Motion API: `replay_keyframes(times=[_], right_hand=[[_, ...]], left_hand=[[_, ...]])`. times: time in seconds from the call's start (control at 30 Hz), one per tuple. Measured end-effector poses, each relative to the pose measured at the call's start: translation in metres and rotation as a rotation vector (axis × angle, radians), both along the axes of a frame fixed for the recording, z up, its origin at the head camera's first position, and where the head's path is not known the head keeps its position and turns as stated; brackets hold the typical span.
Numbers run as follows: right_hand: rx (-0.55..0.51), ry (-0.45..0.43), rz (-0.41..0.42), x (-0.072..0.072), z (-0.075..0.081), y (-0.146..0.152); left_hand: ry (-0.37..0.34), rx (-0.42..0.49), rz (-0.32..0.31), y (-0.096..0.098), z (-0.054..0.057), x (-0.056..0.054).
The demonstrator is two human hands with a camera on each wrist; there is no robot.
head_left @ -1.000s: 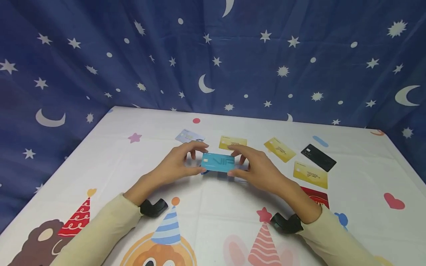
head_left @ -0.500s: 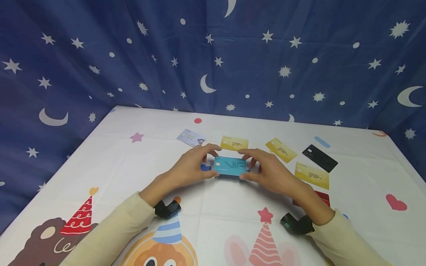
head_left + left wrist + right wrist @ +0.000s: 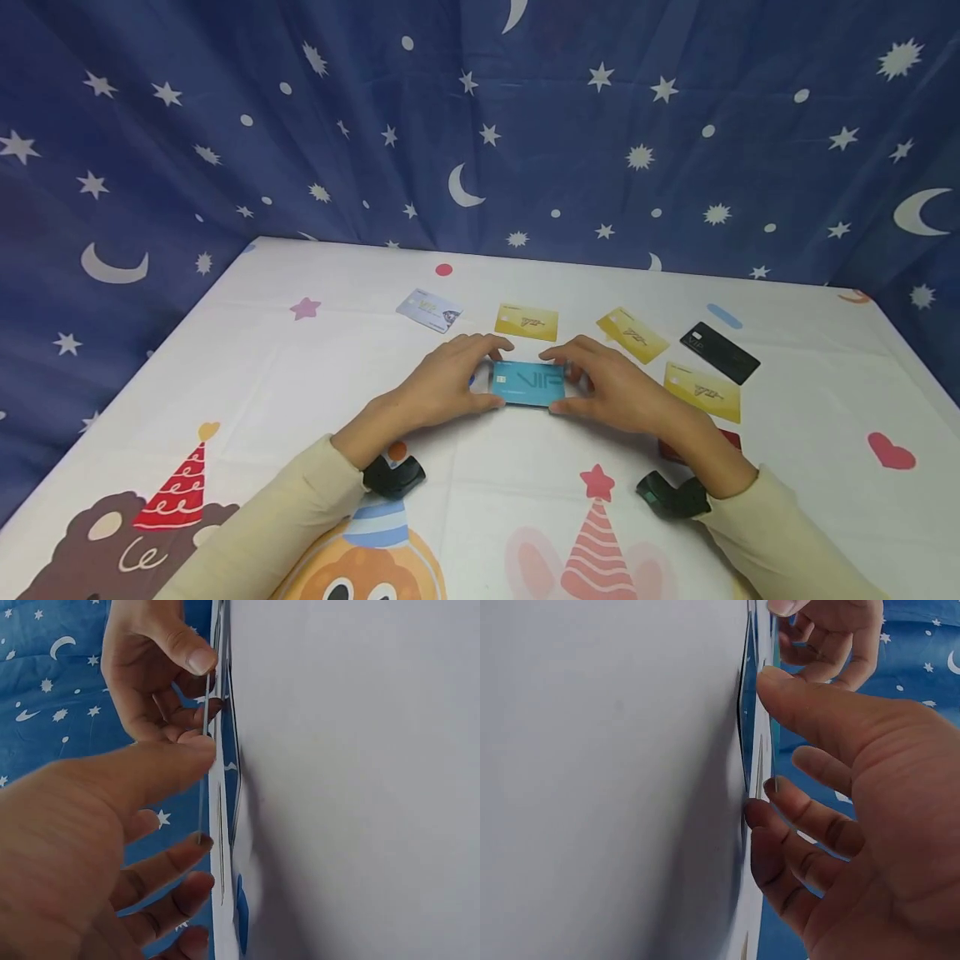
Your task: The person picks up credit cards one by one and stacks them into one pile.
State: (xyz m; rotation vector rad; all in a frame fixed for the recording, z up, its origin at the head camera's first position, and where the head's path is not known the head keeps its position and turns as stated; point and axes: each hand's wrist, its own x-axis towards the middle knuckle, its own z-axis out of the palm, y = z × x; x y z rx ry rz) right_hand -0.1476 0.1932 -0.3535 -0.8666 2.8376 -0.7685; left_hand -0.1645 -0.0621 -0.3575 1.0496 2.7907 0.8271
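Note:
A teal card with VIP lettering (image 3: 528, 384) is held level between my two hands in the head view. My left hand (image 3: 450, 379) pinches its left end between thumb and fingertips. At the opposite end my right hand (image 3: 618, 383) pinches it the same way. Seen edge-on in the left wrist view, the teal card (image 3: 203, 780) is a thin line apart from the table. Below it, another card with a dark edge (image 3: 234, 750) lies at the table surface; its face cannot be made out.
Behind the hands lie a silver card (image 3: 430, 311) and a gold card (image 3: 527, 322). To the right are a second gold card (image 3: 632, 335), a black card (image 3: 720, 352) and a third gold card (image 3: 702, 392). My right forearm partly covers a red card (image 3: 672, 451).
Both hands have carried the teal card to the right and slightly nearer to me. More of the silver card shows now. The other cards have stayed in place.

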Motion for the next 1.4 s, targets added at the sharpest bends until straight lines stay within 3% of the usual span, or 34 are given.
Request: replay_keyframes(times=[0.4, 0.93, 1.4], right_hand=[[0.043, -0.016, -0.013, -0.0001, -0.0048, -0.0012], [0.071, -0.010, -0.016, 0.0013, -0.0053, -0.0016], [0.077, 0.000, -0.001, 0.0016, -0.0051, -0.0007]], left_hand=[[-0.020, -0.017, 0.003, 0.0002, -0.0067, -0.0043], [-0.054, -0.022, 0.030, -0.0022, -0.0062, -0.0023], [-0.044, -0.020, 0.027, -0.0025, -0.0044, -0.0014]])
